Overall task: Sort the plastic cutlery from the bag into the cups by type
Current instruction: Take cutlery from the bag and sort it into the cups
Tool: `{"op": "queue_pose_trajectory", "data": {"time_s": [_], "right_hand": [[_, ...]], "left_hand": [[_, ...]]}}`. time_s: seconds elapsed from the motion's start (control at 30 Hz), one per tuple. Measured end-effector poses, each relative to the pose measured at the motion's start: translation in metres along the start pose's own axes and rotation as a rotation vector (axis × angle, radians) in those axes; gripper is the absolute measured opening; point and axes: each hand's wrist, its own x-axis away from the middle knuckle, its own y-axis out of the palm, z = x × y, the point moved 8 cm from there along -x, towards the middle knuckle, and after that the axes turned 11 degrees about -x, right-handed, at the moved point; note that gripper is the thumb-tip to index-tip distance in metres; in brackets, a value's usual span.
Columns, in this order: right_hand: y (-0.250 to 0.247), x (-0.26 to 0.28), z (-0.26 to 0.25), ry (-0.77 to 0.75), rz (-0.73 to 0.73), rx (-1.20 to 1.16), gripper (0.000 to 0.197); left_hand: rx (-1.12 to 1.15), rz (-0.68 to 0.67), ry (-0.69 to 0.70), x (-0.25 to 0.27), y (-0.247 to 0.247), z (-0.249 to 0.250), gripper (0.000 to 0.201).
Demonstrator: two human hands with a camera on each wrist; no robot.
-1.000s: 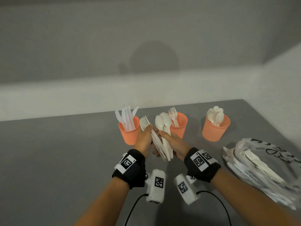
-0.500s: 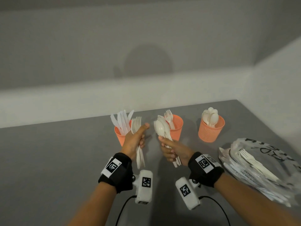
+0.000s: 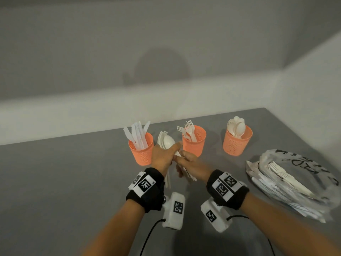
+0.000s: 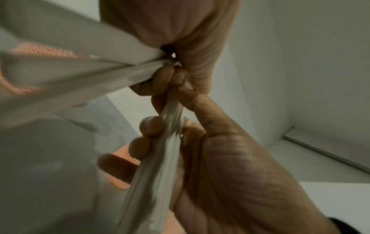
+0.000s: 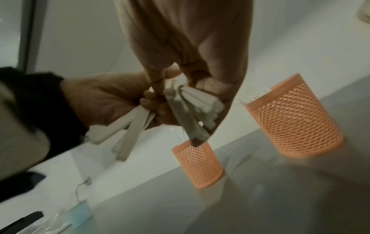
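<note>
Three orange mesh cups stand in a row: the knife cup (image 3: 141, 150), the fork cup (image 3: 194, 143) and the spoon cup (image 3: 238, 143). My left hand (image 3: 162, 157) grips a white cutlery bunch (image 3: 165, 141), with fork and spoon heads sticking up between the knife and fork cups. In the left wrist view its fingers (image 4: 152, 126) curl round the handles (image 4: 160, 158). My right hand (image 3: 191, 163) meets it and pinches a second bunch of white handles (image 5: 194, 104), which fan out downward. The two bunches cross where the hands meet.
The clear plastic bag (image 3: 295, 182) lies at the right on the grey table (image 3: 73, 182), with forks showing inside. A white wall runs behind the cups and along the right edge. Wrist camera cables trail toward me.
Half a second ago the hands were apart, each holding its own bunch. They have come back together, and a spoon head now shows above my left hand.
</note>
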Motion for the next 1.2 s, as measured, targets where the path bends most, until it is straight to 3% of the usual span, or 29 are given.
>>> {"op": "queue_pose_trajectory", "data": {"time_s": [0.13,0.3,0.57,0.77,1.0,1.1,1.2], "right_hand": [[-0.015,0.002,0.015,0.061,0.132,-0.299,0.027],[-0.035,0.005,0.014,0.04,0.193,-0.295,0.03],[-0.047,0.012,0.006,-0.004,0.175,-0.14,0.025],[-0.07,0.016,0.009,0.055,0.141,-0.264,0.038],[-0.108,0.019,0.011,0.075,0.161,-0.474,0.028],[-0.125,0.018,0.007,0.01,0.17,-0.468,0.015],[-0.142,0.019,-0.004,-0.084,0.182,-0.419,0.006]], "left_hand": [[0.106,-0.081,-0.041,-0.001,0.008,-0.002,0.026],[0.317,-0.046,-0.325,0.001,0.008,-0.035,0.031],[0.08,-0.052,0.012,0.008,0.038,0.013,0.024],[0.153,-0.056,-0.011,0.011,0.062,0.018,0.019],[0.164,-0.019,-0.018,-0.001,0.078,0.016,0.027],[0.284,-0.069,-0.076,-0.004,0.087,0.009,0.021],[0.223,-0.08,-0.007,-0.005,0.094,0.008,0.018]]}}
